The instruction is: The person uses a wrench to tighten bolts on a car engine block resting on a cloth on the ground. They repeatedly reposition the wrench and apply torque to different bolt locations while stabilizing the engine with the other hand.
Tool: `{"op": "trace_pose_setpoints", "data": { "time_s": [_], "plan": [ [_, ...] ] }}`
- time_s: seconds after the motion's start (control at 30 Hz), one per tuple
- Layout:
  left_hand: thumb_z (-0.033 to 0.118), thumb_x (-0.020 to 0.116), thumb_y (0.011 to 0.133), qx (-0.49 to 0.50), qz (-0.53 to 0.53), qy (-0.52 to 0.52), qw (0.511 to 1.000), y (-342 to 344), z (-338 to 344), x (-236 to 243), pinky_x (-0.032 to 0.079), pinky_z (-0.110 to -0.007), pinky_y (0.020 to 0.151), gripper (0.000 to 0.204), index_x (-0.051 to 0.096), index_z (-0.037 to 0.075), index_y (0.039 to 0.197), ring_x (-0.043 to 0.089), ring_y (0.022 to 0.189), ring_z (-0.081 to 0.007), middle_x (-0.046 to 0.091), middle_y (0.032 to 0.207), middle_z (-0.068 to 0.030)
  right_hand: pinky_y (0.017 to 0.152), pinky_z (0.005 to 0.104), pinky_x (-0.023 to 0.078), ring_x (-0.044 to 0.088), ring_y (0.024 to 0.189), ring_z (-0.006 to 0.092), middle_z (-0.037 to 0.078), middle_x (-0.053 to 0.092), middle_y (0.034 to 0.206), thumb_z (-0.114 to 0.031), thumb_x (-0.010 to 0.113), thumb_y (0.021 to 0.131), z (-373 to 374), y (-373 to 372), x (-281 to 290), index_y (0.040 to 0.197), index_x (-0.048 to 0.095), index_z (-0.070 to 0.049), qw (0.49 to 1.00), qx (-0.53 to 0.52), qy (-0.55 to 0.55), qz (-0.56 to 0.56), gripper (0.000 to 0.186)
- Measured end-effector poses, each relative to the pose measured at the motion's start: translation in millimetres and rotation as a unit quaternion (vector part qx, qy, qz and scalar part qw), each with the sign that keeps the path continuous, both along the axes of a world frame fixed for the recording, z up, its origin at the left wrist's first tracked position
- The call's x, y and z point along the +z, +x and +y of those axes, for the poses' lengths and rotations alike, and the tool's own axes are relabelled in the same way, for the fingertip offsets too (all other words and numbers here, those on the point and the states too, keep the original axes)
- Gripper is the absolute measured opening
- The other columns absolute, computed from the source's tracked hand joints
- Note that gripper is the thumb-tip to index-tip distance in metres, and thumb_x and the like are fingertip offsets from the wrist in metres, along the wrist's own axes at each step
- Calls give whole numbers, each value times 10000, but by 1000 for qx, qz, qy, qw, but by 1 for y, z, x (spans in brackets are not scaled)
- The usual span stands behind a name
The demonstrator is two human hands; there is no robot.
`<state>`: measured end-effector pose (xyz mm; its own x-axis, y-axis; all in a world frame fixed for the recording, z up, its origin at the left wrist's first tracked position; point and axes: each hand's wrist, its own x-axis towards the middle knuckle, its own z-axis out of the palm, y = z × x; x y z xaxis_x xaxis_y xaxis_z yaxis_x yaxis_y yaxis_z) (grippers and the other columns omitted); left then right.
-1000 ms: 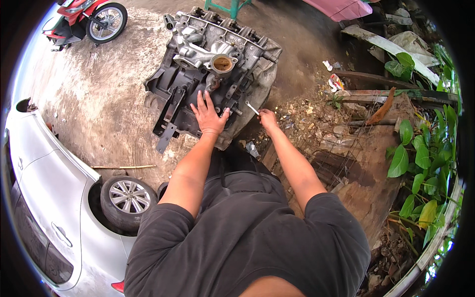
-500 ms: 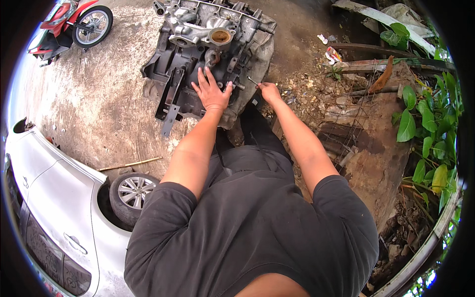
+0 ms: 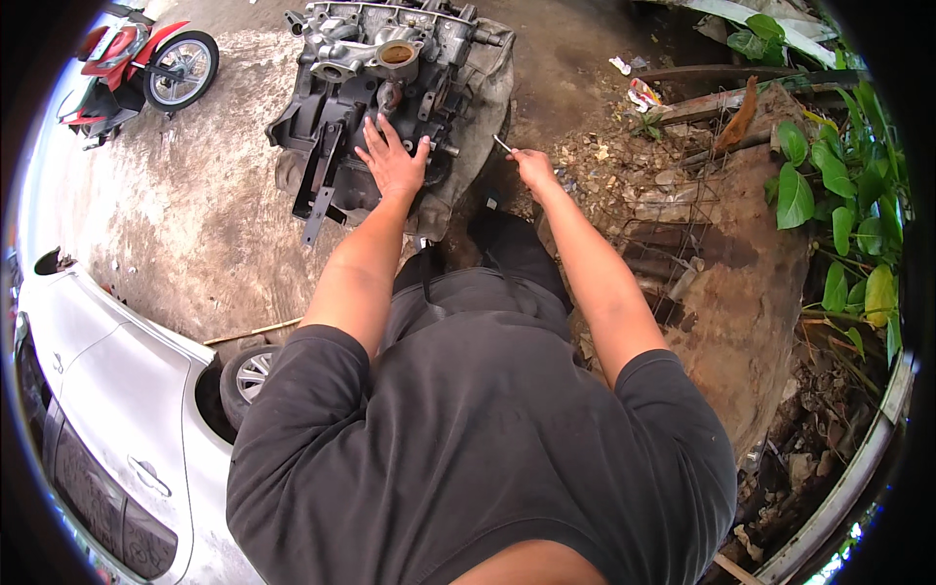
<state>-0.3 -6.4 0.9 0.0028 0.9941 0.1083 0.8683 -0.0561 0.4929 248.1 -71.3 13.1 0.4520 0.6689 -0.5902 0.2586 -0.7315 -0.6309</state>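
An engine (image 3: pixel 329 110) with a dark block and a silver intake manifold (image 3: pixel 354 60) rests on a grey cloth (image 3: pixel 476 127) at the top middle. My left hand (image 3: pixel 393 161) lies on the block's near face with fingers spread, just below a round manifold port and beside a black metal bracket (image 3: pixel 316 183). Just right of the engine, my right hand (image 3: pixel 534 173) is closed on the end of a small silver wrench (image 3: pixel 501 143), which points up and left toward the engine's right side.
A red scooter (image 3: pixel 117 63) stands at upper left, a silver car (image 3: pixel 117 409) with a wheel (image 3: pixel 244 378) at lower left. Littered rubble (image 3: pixel 624 161), weathered boards (image 3: pixel 741 331) and leafy plants (image 3: pixel 834 214) line the right side.
The engine and both my hands appear higher and slightly further left in the picture as the view has shifted. My left hand stays spread on the block; the wrench remains in my right.
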Motion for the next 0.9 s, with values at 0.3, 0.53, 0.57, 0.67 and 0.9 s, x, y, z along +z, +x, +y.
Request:
{"op": "trace_pose_setpoints", "data": {
  "time_s": [0.3, 0.53, 0.57, 0.67, 0.9],
  "plan": [
    [613, 496, 851, 11, 60, -50, 997, 0, 0, 11, 34, -575, 1131, 951, 60, 82, 1508, 54, 1448, -330, 57, 1563, -176, 502, 355, 409, 536, 528, 182, 81, 598, 649, -333, 617, 862, 11, 28, 13, 944, 712, -42, 999, 22, 12, 37, 317],
    [572, 523, 843, 49, 90, -77, 992, 9, -4, 23, 64, -586, 1126, 932, 84, 90, 1509, 85, 1446, -333, 91, 1562, -169, 509, 348, 412, 538, 532, 175, 80, 608, 657, -343, 633, 844, 22, 47, 12, 939, 712, -50, 995, 62, 16, 80, 317],
    [567, 526, 842, 55, 94, -83, 991, 11, -3, 25, 64, -586, 1126, 931, 86, 90, 1509, 85, 1446, -334, 92, 1563, -168, 503, 345, 409, 535, 524, 173, 79, 608, 654, -344, 633, 844, 24, 51, 10, 936, 712, -48, 994, 74, 15, 73, 319],
    [546, 535, 841, 65, 98, -95, 989, 15, -2, 31, 66, -586, 1125, 922, 92, 89, 1507, 96, 1443, -338, 97, 1563, -163, 505, 342, 413, 540, 527, 176, 84, 611, 658, -350, 635, 844, 31, 62, 6, 929, 710, -44, 993, 96, 18, 71, 327],
    [523, 544, 842, 72, 97, -106, 987, 17, -2, 31, 78, -584, 1126, 921, 80, 84, 1506, 116, 1438, -345, 97, 1561, -170, 486, 346, 408, 534, 501, 173, 84, 603, 634, -363, 642, 844, 45, 68, -5, 937, 702, -26, 989, 109, 8, 95, 354]
  ]
}}
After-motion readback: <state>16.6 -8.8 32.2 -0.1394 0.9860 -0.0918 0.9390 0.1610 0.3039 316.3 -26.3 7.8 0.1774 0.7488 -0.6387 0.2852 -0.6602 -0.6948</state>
